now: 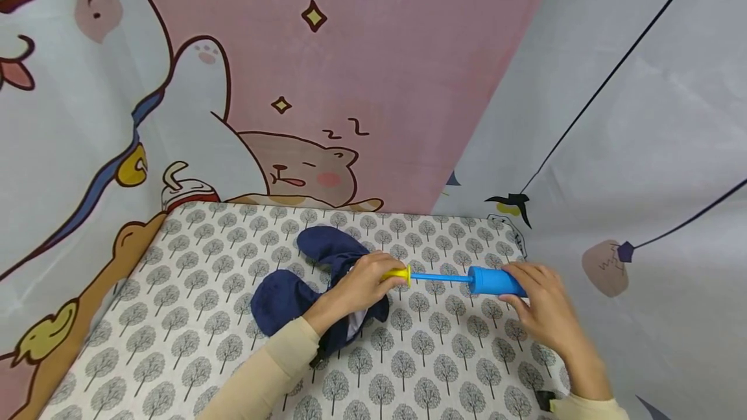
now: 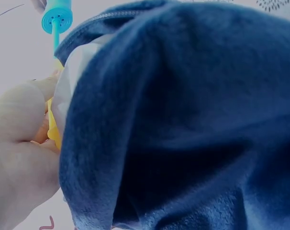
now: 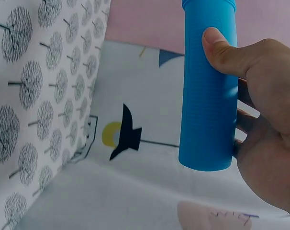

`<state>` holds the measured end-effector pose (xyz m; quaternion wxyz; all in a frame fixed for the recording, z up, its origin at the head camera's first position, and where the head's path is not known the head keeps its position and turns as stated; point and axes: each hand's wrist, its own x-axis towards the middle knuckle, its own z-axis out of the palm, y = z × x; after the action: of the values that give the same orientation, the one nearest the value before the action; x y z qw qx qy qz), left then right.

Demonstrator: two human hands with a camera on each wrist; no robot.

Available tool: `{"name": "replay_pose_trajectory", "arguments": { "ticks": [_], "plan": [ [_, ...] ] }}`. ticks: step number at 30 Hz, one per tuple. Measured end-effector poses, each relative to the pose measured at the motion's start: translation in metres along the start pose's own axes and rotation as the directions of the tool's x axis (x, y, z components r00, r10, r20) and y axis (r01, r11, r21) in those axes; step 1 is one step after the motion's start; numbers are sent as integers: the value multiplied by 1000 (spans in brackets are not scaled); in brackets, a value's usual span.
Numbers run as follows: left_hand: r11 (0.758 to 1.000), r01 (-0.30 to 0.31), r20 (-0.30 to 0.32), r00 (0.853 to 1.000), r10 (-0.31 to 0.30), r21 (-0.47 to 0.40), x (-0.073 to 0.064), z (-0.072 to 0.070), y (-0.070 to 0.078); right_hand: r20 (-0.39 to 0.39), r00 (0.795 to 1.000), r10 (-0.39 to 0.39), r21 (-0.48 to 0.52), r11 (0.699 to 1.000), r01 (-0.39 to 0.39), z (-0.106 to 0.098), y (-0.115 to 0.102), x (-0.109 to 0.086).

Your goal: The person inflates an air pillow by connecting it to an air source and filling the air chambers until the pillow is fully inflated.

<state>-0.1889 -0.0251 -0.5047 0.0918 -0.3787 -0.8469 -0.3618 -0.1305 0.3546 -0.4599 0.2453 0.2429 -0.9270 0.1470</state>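
Note:
My right hand point(image 1: 543, 303) grips the ribbed blue barrel point(image 3: 209, 96) of a hand pump, thumb along one side and fingers round the other. From the barrel, a thin blue rod point(image 1: 440, 277) reaches left to a yellow end piece point(image 1: 399, 274) with a round flange. My left hand point(image 1: 362, 284) holds that yellow piece. Under and beside the left hand lies a navy plush neck pillow point(image 1: 283, 300), its two rounded ends pointing away to the left. A zip edge point(image 2: 111, 17) and white inner material point(image 2: 78, 67) show at its opening, close against the yellow piece.
The table point(image 1: 192, 342) wears a white cloth printed with grey trees. Behind it hangs a pink and white cartoon curtain point(image 1: 397, 83), and pale curtain walls point(image 1: 653, 115) close in at the sides. A small black item point(image 1: 545, 399) is by the right wrist.

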Motion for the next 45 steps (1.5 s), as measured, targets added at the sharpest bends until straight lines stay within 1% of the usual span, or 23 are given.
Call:
{"name": "replay_pose_trajectory", "arguments": {
  "ticks": [5,9,13,15,18,20,21,25,26,31,32,36,41,44,45],
  "plan": [
    [1000,8,5,1000,-8,-8,-1,-1,1,-2,1000,20,-9,1000,-20,-9,7,-5],
    [1000,-2,12,1000,2,-16,-2,-1,2,4,1000,15,-16,1000,-15,-9,7,-7],
    [999,-34,-1,999,34,-14,-3,0,1,16,1000,-24,-32,999,24,-4,0,-4],
    [997,-79,-18,997,79,-6,-5,2,-2,22,999,-40,-33,999,41,-2,-4,-2],
    [994,-112,-37,993,112,-1,-6,4,-5,19,998,-51,-33,998,52,1,-11,-1],
    [993,-117,-41,992,117,1,-6,4,-5,17,998,-58,-33,998,59,4,-15,1],
    [995,-100,-34,994,100,-3,-6,3,-2,16,998,-61,-33,998,62,5,-17,2],
    [996,-88,-22,996,88,4,-7,2,0,9,997,-80,-33,996,80,10,-25,6],
    [995,-100,-26,995,100,10,-8,4,-2,5,997,-83,-33,996,83,11,-27,7],
    [992,-123,-42,991,123,11,-7,6,-4,-15,995,-96,-34,995,96,17,-34,13],
    [991,-135,-50,989,136,19,-7,8,-8,-16,995,-97,-32,995,97,18,-35,14],
    [994,-107,-41,993,108,20,-5,7,-5,-13,995,-102,-23,995,101,23,-41,20],
    [999,-45,1,999,45,20,-3,4,1,-6,993,-116,-37,993,116,29,-48,24],
    [998,-57,-12,998,58,11,-3,16,-13,-2,992,-124,-35,992,123,33,-52,27],
    [998,-68,-20,997,68,1,-3,18,-16,-2,992,-125,-34,992,125,34,-53,28]
  ]
}}
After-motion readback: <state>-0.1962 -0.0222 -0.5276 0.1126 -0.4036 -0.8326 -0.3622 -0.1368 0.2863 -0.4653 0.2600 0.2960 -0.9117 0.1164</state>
